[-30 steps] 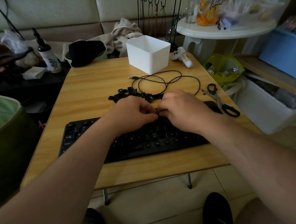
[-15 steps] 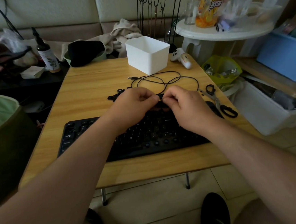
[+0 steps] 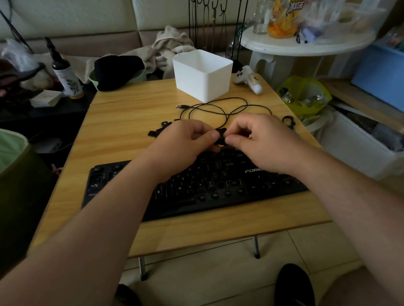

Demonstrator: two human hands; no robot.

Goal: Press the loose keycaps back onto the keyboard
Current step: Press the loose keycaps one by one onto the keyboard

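Your left hand point(image 3: 183, 144) and right hand point(image 3: 261, 142) pinch one keycap point(image 3: 221, 136) between their fingers, just past the far edge of the keyboard point(image 3: 223, 182); its socket probably lies nearer you, below.

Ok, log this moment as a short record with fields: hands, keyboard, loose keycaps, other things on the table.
left hand: pinching a black keycap together with the right hand
position: just behind the keyboard, above the table
keyboard: black, flat, several bottom-row keys missing
loose keycaps: small pile behind the left hand, partly hidden
cable: black, looped
white bin: upright at the far edge
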